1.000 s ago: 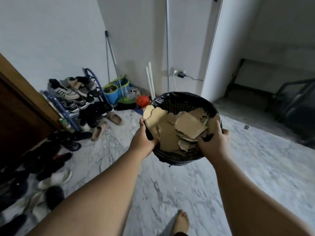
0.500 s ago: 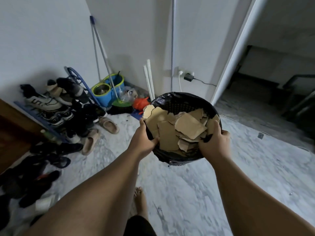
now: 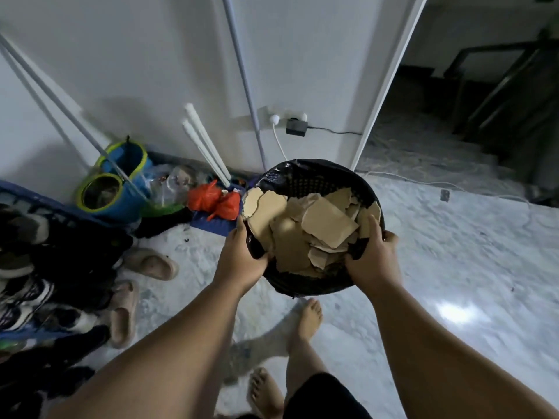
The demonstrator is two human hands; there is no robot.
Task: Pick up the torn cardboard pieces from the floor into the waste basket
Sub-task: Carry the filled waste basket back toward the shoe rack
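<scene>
A round black waste basket, lined with a black bag, is held up in the air in front of me above the marble floor. Several torn brown cardboard pieces fill it, some sticking past its left rim. My left hand grips the rim on the left side. My right hand grips the rim on the right, thumb over a cardboard piece. No loose cardboard shows on the floor in view.
A shoe rack and slippers crowd the left. A blue-green mop bucket, orange bags and white tubes stand by the wall ahead. A dark doorway opens at right. My bare feet are below.
The view has moved forward and turned left toward the wall corner; the bucket and bags are nearer. Both hands keep the same grip on the basket. My feet have stepped forward.
</scene>
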